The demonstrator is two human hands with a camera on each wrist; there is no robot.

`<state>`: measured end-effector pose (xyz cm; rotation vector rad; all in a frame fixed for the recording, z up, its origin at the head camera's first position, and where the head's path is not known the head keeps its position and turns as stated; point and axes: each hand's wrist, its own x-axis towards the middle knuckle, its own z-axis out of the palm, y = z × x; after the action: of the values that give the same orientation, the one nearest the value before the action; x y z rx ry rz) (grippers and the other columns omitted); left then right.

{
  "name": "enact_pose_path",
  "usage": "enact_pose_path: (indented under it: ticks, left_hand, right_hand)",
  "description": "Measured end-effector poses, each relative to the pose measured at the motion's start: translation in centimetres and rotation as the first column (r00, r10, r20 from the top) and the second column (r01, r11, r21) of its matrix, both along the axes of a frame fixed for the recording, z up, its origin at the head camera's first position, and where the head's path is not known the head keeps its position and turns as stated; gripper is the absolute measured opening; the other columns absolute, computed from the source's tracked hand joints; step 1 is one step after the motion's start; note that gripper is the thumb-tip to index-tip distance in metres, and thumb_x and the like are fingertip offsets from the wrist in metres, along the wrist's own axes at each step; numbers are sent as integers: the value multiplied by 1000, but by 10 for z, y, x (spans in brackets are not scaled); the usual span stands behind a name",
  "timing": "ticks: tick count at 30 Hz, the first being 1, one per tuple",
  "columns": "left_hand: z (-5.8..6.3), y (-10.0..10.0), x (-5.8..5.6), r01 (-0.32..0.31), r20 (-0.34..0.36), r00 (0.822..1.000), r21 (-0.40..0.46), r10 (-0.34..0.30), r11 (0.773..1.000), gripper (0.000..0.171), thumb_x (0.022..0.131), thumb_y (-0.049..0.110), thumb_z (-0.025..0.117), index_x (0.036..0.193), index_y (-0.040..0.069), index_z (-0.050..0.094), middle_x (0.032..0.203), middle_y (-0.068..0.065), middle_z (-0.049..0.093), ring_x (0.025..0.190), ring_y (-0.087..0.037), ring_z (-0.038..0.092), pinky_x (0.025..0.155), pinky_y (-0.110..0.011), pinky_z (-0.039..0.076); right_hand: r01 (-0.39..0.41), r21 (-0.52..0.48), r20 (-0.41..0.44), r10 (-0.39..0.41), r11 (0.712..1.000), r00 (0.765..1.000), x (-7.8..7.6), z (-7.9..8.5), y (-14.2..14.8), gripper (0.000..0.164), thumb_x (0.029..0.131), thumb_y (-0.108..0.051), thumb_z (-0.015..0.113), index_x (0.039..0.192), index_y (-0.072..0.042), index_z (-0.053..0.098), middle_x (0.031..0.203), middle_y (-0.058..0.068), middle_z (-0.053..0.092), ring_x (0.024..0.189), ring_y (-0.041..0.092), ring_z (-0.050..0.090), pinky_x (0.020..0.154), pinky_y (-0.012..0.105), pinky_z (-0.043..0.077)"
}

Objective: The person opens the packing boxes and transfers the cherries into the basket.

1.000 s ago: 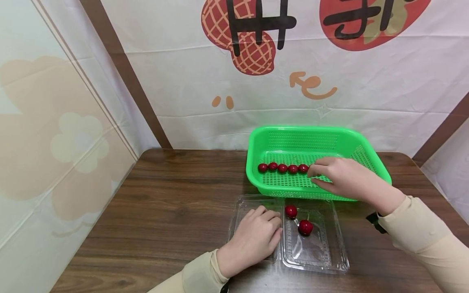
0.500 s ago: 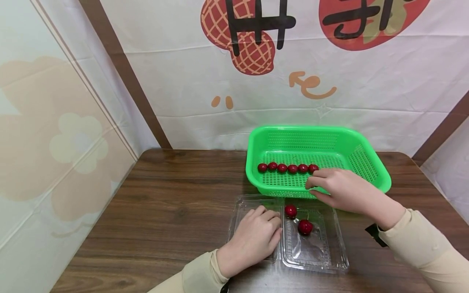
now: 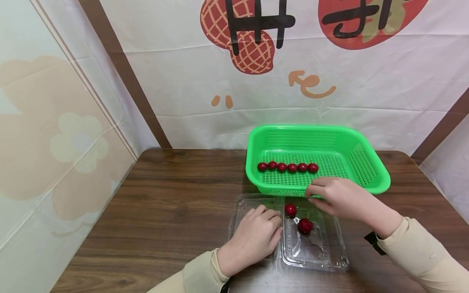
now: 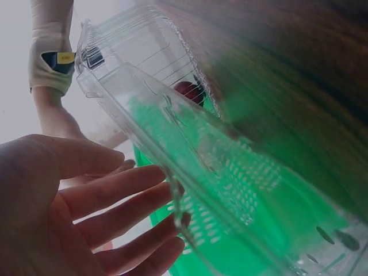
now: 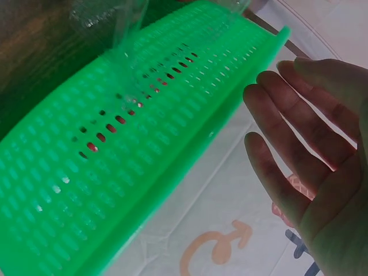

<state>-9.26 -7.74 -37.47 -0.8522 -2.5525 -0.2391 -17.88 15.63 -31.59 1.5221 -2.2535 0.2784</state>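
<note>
Two red cherries, a rear one and a front one, lie in the right half of an unfolded clear plastic clamshell box. My left hand rests over the box's left half; in the left wrist view its fingertips touch the clear edge, fingers loosely bent. Several more cherries form a side-to-side row inside the green plastic basket. Over the basket's front rim hovers my right hand, holding nothing, its fingers relaxed and spread in the right wrist view.
The basket stands at the back of the brown wooden table, directly behind the box. Behind the table hangs a white printed cloth, and another cloth with a pale flower print covers the left side.
My right hand has let go of the rightmost cherry in the basket's row and drawn back toward the front rim. The left hand stays in place.
</note>
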Motion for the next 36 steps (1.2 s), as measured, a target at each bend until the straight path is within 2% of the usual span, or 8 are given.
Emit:
enact_pose_path:
  ticks: [16, 24, 31, 36]
  left_hand:
    - [0, 1, 1, -5, -1, 1000, -6, 5, 1000, 15, 84, 26, 57, 83, 16, 69, 98, 3, 68, 88, -15, 54, 69, -28, 47]
    - [1, 1, 1, -6, 2, 1000, -4, 6, 1000, 16, 84, 26, 57, 85, 15, 69, 99, 3, 68, 88, -15, 55, 70, -28, 47]
    - [1, 1, 1, -7, 2, 1000, -6, 7, 1000, 16, 84, 26, 57, 85, 15, 70, 99, 3, 68, 88, -15, 55, 70, -28, 47]
    - [1, 1, 1, -6, 4, 1000, -6, 6, 1000, 16, 84, 26, 57, 85, 15, 70, 99, 3, 68, 88, -15, 54, 70, -28, 47]
  right_hand:
    - [-4, 23, 37, 3, 1000, 999, 7, -22, 2, 16, 70, -14, 73, 78, -21, 62, 72, -13, 54, 63, 1, 51, 53, 23, 49]
    - [1, 48, 72, -4, 999, 997, 10, -32, 1, 13, 71, -16, 72, 78, -20, 63, 73, -10, 56, 64, 3, 51, 54, 25, 50]
    - [22, 118, 162, -42, 993, 986, 14, -37, 0, 14, 70, -19, 73, 81, -18, 64, 76, -7, 60, 64, 6, 55, 56, 24, 52]
    - [56, 172, 220, -93, 984, 971, 16, -40, 1, 20, 69, -27, 74, 84, -17, 66, 78, -6, 62, 66, 6, 57, 58, 26, 53]
